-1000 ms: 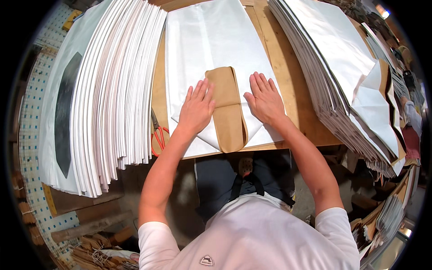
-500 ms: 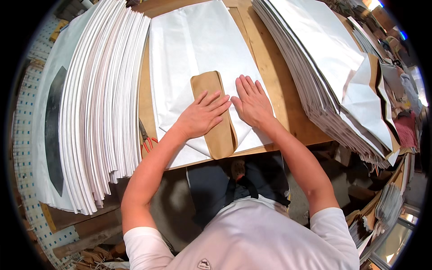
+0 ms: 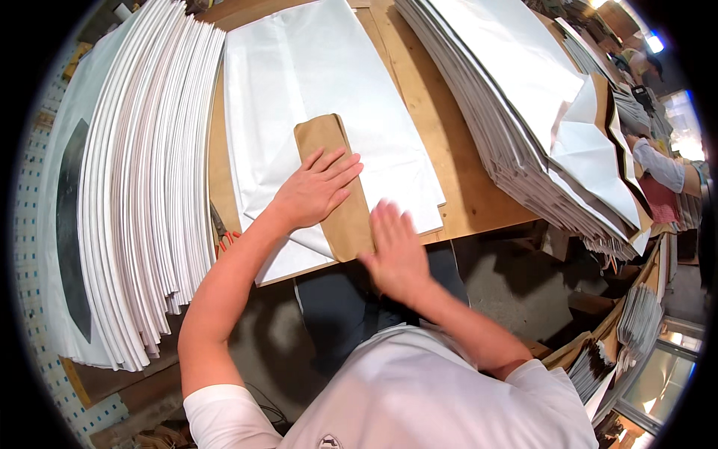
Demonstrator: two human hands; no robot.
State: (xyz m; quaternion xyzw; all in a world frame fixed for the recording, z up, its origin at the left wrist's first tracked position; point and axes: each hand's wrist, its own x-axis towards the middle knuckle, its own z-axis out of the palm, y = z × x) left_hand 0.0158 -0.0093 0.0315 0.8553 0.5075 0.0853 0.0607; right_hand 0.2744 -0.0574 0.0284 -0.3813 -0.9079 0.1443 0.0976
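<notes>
Where fingers [image 3: 342, 166] rest, brown paper [image 3: 350, 222] stretches away, leftward.

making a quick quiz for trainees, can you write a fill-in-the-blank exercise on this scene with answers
1. The left hand rests on a ____ strip.
2. The right hand looks ____, while the other is sharp.
3. Red-handled scissors lie to the ____ of the white sheet.

Answers: brown; blurred; left
</notes>
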